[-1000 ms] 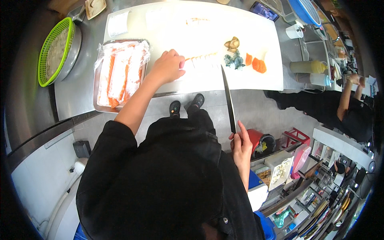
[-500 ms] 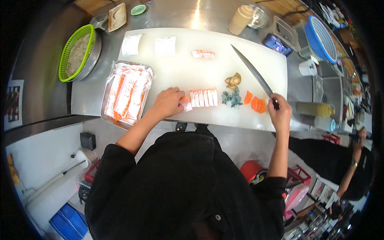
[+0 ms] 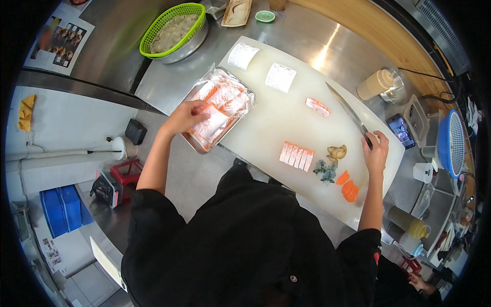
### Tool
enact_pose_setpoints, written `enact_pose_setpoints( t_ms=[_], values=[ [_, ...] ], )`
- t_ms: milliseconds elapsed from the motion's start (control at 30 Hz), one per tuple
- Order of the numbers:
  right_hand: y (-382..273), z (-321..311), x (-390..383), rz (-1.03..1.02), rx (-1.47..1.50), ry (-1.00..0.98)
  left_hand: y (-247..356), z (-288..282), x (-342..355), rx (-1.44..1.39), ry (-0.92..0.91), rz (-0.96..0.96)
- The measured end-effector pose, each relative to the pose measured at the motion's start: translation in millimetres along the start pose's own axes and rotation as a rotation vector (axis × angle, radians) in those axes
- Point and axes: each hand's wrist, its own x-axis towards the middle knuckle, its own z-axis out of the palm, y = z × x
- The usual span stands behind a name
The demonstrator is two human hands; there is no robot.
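Note:
My left hand (image 3: pixel 185 117) pinches an orange-and-white fish block (image 3: pixel 215 121), salmon by its look, over a metal tray (image 3: pixel 245 113). Similar long pieces under clear film (image 3: pixel 230 96) fill that tray. At the right of the white cutting board (image 3: pixel 266 120), my right hand (image 3: pixel 377 151) is closed round the handle of a long knife (image 3: pixel 349 106), its blade pointing away from me. Near the board's front edge sits a row of cut orange-and-white slices (image 3: pixel 296 156). Beside them are blue-grey shrimp-like pieces (image 3: pixel 326 171), a brownish shellfish-like piece (image 3: pixel 336 153) and bright orange slices (image 3: pixel 350 191).
Two paper slips (image 3: pixel 280 77) and a short orange-and-white piece (image 3: pixel 318 107) lie farther back on the board. A green basket (image 3: pixel 148 45) stands at the back left. On the right are a squeeze bottle (image 3: pixel 375 85), a phone (image 3: pixel 401 131) and a blue basket (image 3: pixel 452 143). Someone's hand (image 3: pixel 419 282) shows at lower right.
My left hand has moved left from the end of the slice row to the tray, where it now holds a block. The view has turned; the knife stays in my right hand.

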Motion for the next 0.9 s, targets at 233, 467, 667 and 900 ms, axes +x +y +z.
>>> enact_pose_setpoints(
  t_ms=[233,467,667,900],
  values=[
    [-206.3,25.5,41.0,0.375,0.754,-0.201,-10.5,-35.5,94.4,0.766,0.435,0.459],
    [-402.2,90.3,103.8,0.254,0.294,-0.254,-21.5,-79.0,145.9,0.647,-0.245,0.534],
    [-458.4,71.0,58.6,0.227,0.467,0.036,-46.5,-70.6,116.6,0.507,0.149,1.163],
    [-487.8,70.8,36.2,0.383,0.62,0.167,-45.7,-87.1,147.0,0.532,-0.247,0.883]
  ],
)
